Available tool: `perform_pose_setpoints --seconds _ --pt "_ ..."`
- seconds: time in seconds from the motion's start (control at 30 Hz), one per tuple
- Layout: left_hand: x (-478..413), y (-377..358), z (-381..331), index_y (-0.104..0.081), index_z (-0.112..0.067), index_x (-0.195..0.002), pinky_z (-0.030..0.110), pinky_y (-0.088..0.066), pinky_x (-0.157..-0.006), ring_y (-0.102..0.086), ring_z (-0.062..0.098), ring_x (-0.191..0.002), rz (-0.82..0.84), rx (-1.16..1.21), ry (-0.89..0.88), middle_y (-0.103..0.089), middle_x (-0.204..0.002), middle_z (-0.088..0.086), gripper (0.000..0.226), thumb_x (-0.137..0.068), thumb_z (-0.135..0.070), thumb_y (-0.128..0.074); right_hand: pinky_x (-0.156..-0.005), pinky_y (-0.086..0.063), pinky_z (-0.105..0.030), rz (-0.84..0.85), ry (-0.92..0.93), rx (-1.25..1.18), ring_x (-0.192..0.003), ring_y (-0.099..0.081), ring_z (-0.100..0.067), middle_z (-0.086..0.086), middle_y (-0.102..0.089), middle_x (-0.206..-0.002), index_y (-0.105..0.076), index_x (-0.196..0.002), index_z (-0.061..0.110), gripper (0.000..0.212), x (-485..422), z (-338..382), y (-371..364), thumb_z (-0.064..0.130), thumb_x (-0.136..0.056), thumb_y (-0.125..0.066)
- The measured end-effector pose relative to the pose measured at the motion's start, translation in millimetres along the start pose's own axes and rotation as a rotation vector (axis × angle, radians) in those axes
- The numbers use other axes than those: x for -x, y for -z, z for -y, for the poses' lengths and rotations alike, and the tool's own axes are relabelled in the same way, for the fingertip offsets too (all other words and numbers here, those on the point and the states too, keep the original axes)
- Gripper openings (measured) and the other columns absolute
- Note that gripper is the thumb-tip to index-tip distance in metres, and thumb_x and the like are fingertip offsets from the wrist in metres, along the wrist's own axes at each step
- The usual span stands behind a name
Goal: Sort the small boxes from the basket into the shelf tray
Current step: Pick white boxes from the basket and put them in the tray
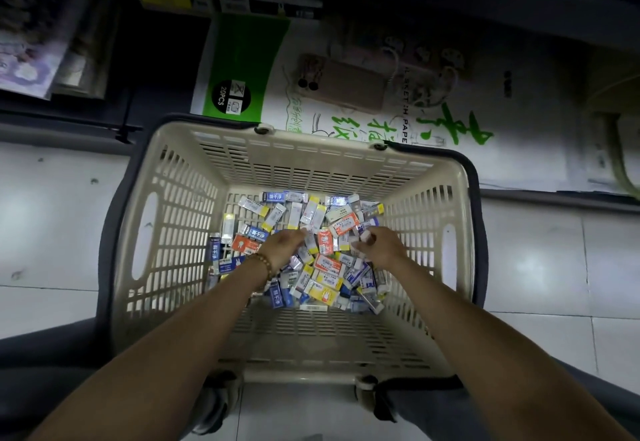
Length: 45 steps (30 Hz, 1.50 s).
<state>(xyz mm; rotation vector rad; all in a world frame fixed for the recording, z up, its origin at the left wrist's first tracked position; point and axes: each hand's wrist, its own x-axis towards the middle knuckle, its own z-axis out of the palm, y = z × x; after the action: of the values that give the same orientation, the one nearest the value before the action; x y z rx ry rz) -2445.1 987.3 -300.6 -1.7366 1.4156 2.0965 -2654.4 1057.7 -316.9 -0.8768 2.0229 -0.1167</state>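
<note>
Basket (311,149) on pale floor tiles (52,232) — dim shelves (62,125) beyond

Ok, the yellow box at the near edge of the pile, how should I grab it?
Come straight down from above and pinch the yellow box across its two long edges. It lies flat, label up, on top of the pile, with nothing over it.
</note>
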Motion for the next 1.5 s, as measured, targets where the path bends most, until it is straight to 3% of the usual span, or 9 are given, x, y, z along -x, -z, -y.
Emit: perform_pose_setpoints --seconds 0.1,0.27,0.4,0.57,0.77,0.93,1.07,1.27,1.5 --pt "-4 -6 -4 -0.055 -0.023 -0.124 0.033 -0.048 -0.095 -0.058 0.01 -0.098 0.059 0.001 -0.046 -0.059 -0.109 -0.004 0.04 -0.092 -0.045 -0.047 -0.07 -0.046 -0.019 0.006 0.071 -0.302 -0.094 -0.063 -0.022 -0.01 -0.064 -0.087 -0.054 -0.069 0.015 0.023 9 17 12 0.023 -0.087 -0.067" --pt "-5 -13 -17 -0.059 -0.023 -0.112 0.027 -0.054 -0.085 -0.069 0.014 -0.091 0.134 0.358 -0.007 -0.069 -0.095 -0.002 0.04 -0.078 -0.043 -0.065 -0.054 -0.045 -0.014 0.148 0.133 -0.483 -0.06 -0.061 0.0 0.012 -0.067 -0.065 -0.067 -0.081 0.022 0.013 21 62 24 0.035 -0.085 -0.067" --pt "-1 -7 -22 -0.063 -0.01 -0.105 0.022 -0.057 -0.064 -0.072 0.017 -0.08 0.083 0.564 0.008 -0.073 -0.09 0.012 0.034 -0.076 -0.025 -0.071 -0.064 -0.046 -0.023 0.151 0.135 -0.547 -0.067 -0.056 -0.013 -0.005 -0.065 -0.08 -0.066 -0.095 0.014 0.02 27 67 24 0.032 -0.088 -0.063" --pt "-1 7 -19 -0.048 0.002 -0.128 0.018 -0.055 -0.064 -0.061 0.006 -0.057 -0.087 0.26 -0.079 -0.062 -0.074 0.003 0.058 -0.082 -0.025 -0.07 -0.06 -0.043 -0.023 0.211 0.067 -0.588 -0.07 -0.052 -0.018 -0.004 -0.057 -0.073 -0.056 -0.101 0.01 0.01 31 59 28 0.017 -0.096 -0.053" --pt "0 10 -30 -0.048 -0.007 -0.072 0.026 -0.057 -0.068 -0.066 0.023 -0.082 -0.105 0.37 -0.024 -0.061 -0.089 0.015 0.023 -0.092 -0.015 -0.053 -0.058 -0.046 -0.017 0.101 0.064 -0.698 -0.075 -0.057 -0.015 -0.002 -0.063 -0.089 -0.061 -0.12 0.01 0.034 32 58 24 0.027 -0.091 -0.06" --pt "0 12 -33 -0.048 -0.011 -0.085 0.022 -0.058 -0.061 -0.072 0.022 -0.071 0.041 0.442 -0.016 -0.067 -0.081 0.01 0.011 -0.09 -0.01 -0.057 -0.061 -0.053 -0.016 0.14 0.048 -0.868 -0.062 -0.061 -0.008 0.0 -0.065 -0.084 -0.061 -0.116 0.005 0.029 34 63 10 0.017 -0.09 -0.062" --pt "-4 10 -26 -0.053 -0.01 -0.119 0.021 -0.057 -0.07 -0.066 0.022 -0.086 0.068 0.401 -0.024 -0.063 -0.106 0.016 0.029 -0.09 -0.008 -0.057 -0.067 -0.056 -0.017 0.16 0.04 -0.857 -0.068 -0.063 -0.012 -0.006 -0.066 -0.085 -0.061 -0.113 0.0 0.028 35 60 -2 0.015 -0.089 -0.062" --pt "-8 6 -13 -0.055 -0.004 -0.115 0.026 -0.057 -0.08 -0.07 0.02 -0.089 0.104 0.449 0.102 -0.068 -0.1 0.011 0.039 -0.087 -0.029 -0.062 -0.066 -0.054 -0.013 0.267 0.046 -0.798 -0.072 -0.068 -0.007 -0.009 -0.068 -0.094 -0.062 -0.113 -0.002 0.026 34 60 -17 0.008 -0.089 -0.061" --pt "-14 13 -2 -0.051 -0.012 -0.09 0.026 -0.059 -0.06 -0.071 0.016 -0.063 -0.01 0.52 0.162 -0.059 -0.117 0.014 0.013 -0.087 -0.017 -0.062 -0.094 -0.041 -0.028 -0.118 0.144 -0.327 -0.117 -0.05 -0.024 -0.011 -0.049 -0.131 -0.056 -0.127 0.009 0.042 -9 41 -1 0.019 -0.088 -0.065"
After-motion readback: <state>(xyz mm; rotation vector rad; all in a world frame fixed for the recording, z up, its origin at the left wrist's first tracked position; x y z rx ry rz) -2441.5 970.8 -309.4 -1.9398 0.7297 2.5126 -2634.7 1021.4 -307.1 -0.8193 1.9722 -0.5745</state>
